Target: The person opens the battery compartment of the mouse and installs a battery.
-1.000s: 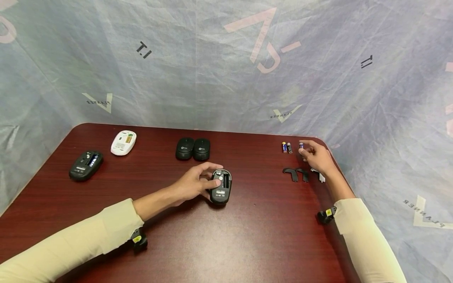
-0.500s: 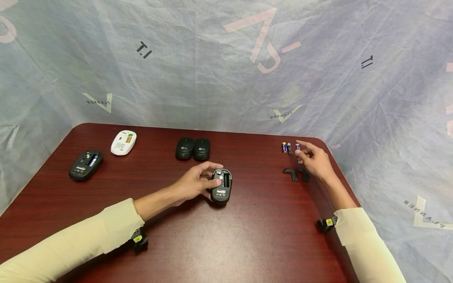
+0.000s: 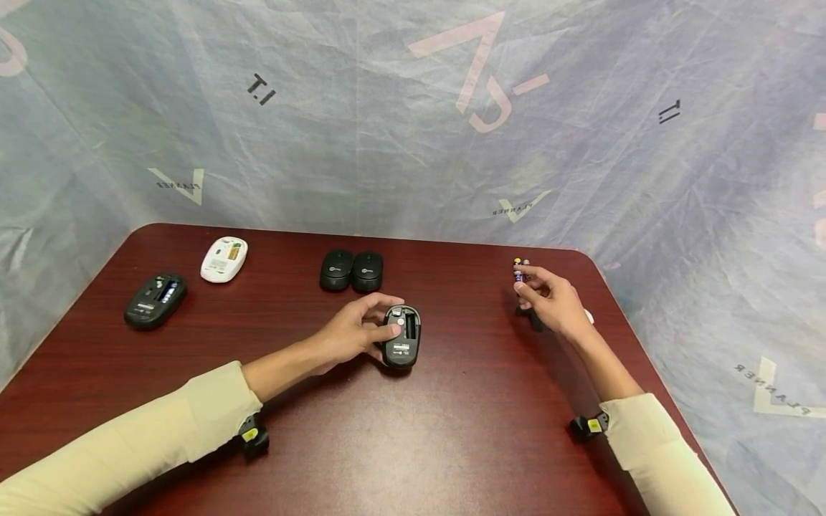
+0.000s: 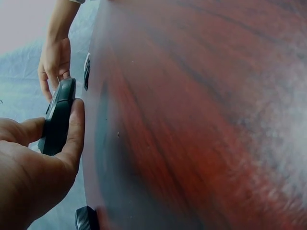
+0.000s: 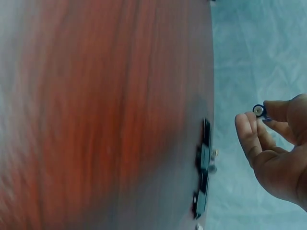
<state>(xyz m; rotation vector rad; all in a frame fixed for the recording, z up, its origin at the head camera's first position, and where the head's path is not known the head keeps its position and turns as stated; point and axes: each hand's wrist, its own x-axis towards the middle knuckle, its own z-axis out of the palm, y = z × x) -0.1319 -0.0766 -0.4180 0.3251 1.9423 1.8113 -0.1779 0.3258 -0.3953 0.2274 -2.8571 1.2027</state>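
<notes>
My left hand (image 3: 348, 333) grips a black computer mouse (image 3: 401, 352) turned underside up, thumb on its base and fingers around its side. An empty battery slot shows in that base. In the left wrist view the mouse (image 4: 58, 117) appears edge-on between thumb and fingers. My right hand (image 3: 558, 304) pinches a blue battery (image 3: 518, 277) above the table; its round end shows in the right wrist view (image 5: 259, 110). Just behind it lie two more batteries (image 3: 517, 261), partly hidden by the fingers. Below the hand, a black battery cover (image 3: 536, 321) and a white cover (image 3: 589, 316) show only in part.
At the left lie an upturned black mouse (image 3: 155, 301) with a battery in its slot and an upturned white mouse (image 3: 224, 259). Two black mice (image 3: 337, 271) stand side by side at the back centre. A fabric backdrop (image 3: 413, 143) rises behind the table.
My right hand has moved left with the battery, from the table's right edge to in front of the other batteries, now covering part of the covers. The left hand holds the mouse almost still.
</notes>
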